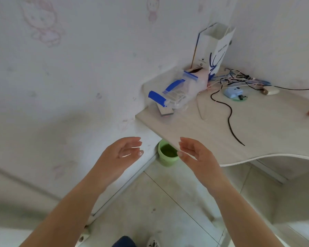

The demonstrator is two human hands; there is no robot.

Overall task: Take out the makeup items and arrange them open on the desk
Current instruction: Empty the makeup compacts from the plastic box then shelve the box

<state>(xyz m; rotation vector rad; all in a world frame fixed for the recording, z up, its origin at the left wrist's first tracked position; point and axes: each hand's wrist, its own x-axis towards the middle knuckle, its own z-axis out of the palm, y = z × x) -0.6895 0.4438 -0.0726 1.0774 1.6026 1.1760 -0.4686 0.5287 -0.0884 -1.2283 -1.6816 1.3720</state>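
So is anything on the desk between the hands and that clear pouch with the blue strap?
Nothing visible: bare desk lies between both open hands (left hand, right hand) and the clear pouch; the black cable lies right of that path.

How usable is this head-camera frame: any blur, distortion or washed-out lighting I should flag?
Head view: soft all over, likely motion blur; the left hand and right hand lack crisp edges. Wide-angle bending curves the desk edge and tilts the wall. Lighting is flat and pale, with no hard shadows or glare. The clear blue-trimmed bag is recognisable, its contents not.
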